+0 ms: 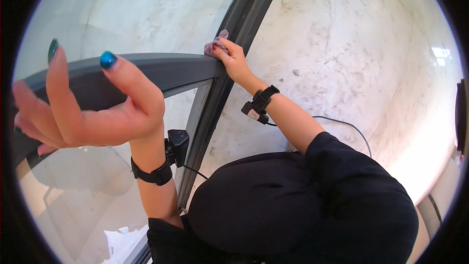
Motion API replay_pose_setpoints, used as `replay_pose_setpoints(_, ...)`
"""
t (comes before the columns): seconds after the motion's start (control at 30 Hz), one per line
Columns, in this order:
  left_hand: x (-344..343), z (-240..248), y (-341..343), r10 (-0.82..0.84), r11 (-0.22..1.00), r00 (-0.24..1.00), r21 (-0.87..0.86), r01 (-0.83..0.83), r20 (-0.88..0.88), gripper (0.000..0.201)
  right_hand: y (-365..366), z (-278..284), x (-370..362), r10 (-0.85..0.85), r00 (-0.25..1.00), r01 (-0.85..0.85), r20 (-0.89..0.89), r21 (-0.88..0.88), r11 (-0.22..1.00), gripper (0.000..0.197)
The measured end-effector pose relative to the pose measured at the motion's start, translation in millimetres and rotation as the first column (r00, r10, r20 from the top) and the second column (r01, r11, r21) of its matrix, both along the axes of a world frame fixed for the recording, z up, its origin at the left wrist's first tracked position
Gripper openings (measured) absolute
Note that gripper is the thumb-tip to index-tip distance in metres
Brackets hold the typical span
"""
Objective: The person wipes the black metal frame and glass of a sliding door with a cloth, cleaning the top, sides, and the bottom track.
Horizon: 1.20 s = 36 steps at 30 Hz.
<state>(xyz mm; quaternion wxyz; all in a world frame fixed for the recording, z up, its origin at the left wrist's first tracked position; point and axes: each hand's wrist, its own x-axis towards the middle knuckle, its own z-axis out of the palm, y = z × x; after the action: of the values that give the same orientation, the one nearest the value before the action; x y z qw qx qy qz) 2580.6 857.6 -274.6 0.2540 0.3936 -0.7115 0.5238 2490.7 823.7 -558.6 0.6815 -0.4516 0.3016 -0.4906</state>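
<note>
My right hand (235, 62) is closed around a crumpled mauve cloth (213, 47). It presses the cloth to the dark grey frame (181, 63) of a glass door or partition, where the crossbar meets the long side post (220, 95). Raised close to the camera at the left, my left hand (97, 122) has its fingers spread and bent, with nothing in them. Behind it runs the crossbar; whether the hand touches it I cannot tell. Glass panes (141, 17) fill the frame on both sides of the crossbar.
Each wrist carries a black strap with a small device (177, 147), trailing a thin black cable (349, 123). A marbled pale floor (351, 44) with scuff marks lies to the right, with a small stone-like bit (296, 72) on it. A ragged white patch (122, 244) shows at lower left.
</note>
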Motion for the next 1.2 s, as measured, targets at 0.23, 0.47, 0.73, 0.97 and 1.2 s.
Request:
replay_pose_setpoints(0.23, -2, -8, -13, 0.184, 0.98, 0.983, -0.079, -0.185, -0.026, 0.035, -13, -10, -21, 0.031, 0.984, -0.1, 0.177, 0.392, 0.914, 0.011)
replay_pose_setpoints(0.47, 0, -7, -14, -0.098, 0.993, 0.995, -0.059, 0.098, -0.006, 0.022, -164, 28, -87, -0.204, 0.877, 0.184, -0.435, -0.088, 0.979, 0.024)
replay_pose_setpoints(0.73, -14, -8, -21, 0.588, 0.806, 0.789, -0.046, -0.591, 0.177, 0.017, -165, -42, -66, -0.617, 0.366, -0.382, -0.697, -0.717, 0.583, 0.018)
replay_pose_setpoints(0.97, -14, -22, -30, 0.588, 0.808, 0.803, -0.091, -0.581, 0.096, 0.02, -85, -35, -45, -0.452, 0.394, -0.758, -0.8, -0.561, 0.331, 0.009)
replay_pose_setpoints(1.2, -8, -29, -22, 0.558, 0.83, 0.824, -0.076, -0.552, 0.103, 0.021, -93, -27, -53, 0.483, 0.556, -0.763, -0.677, -0.184, 0.62, 0.018)
